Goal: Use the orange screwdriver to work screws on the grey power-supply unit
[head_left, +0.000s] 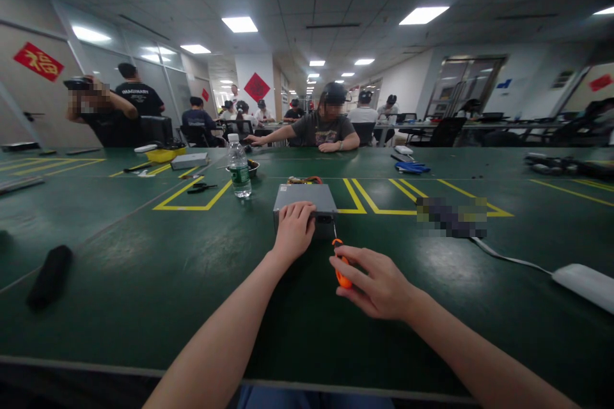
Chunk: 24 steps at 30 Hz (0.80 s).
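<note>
On my feed, the grey metal box (307,193) sits on the green table (215,307), well in from the near edge and roughly midway between the sides. My left hand (293,230) lies over its near top edge, fingers laid on the lid rather than wrapped around it. My right hand (377,281) has thumb and fingers closed on the orange-handled screwdriver (342,271), its shaft reaching the right end of the box's front face, beside the socket (325,219). I can't tell whether the tip is seated in anything.

The slip is my main worry: if the tip meets the metal at a slant, it could skate across toward the socket or my left thumb. With only light pressure from above, a hard push might slide the box toward the table's far edge, bunching the cables (307,180) behind.

For writing, I can read "IMAGINARY" across a black T-shirt (139,97) and 福 on a red diamond (38,62). The bottle (240,172) and the box's pale sticker (283,188) defeat me.
</note>
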Motion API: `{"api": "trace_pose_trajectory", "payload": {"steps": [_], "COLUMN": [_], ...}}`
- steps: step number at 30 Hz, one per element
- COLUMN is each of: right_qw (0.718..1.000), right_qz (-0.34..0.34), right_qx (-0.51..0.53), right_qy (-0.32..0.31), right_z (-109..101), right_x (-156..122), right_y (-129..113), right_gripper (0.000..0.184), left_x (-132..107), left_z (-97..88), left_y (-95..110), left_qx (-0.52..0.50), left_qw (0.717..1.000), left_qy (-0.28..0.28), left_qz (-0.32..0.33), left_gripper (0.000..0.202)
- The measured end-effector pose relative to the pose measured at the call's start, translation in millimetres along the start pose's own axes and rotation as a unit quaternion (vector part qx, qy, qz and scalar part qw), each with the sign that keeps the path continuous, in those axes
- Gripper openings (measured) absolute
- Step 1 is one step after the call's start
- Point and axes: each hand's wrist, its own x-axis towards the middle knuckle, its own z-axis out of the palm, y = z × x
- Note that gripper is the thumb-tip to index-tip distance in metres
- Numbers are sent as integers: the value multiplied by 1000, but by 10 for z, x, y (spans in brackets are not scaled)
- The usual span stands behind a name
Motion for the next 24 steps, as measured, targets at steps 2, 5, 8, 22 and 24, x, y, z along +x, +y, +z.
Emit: {"api": "trace_pose_trajectory", "payload": {"steps": [2,5,8,22,24], "right_qw": [1000,998,997,996,995], "right_qz": [9,32,45,51,63], "right_qx": [1,23,30,22,39], "right_qy": [29,49,46,67,69], "right_z": [28,62,54,47,69], "right_x": [-2,-32,-59,-62,-77], "right_y": [-2,7,21,50,55], "right_gripper": [28,18,14,24,24], "left_x": [1,3,4,2,1], "left_z": [-4,-9,-8,-4,2], "left_y": [0,-1,-3,-1,-2], "left_qx": [0,-2,-3,-4,-5], "left_qw": [1000,1000,1000,1000,1000], "left_qy": [2,2,0,1,0], "left_qz": [0,2,2,-2,-4], "left_gripper": [24,24,25,25,25]}}
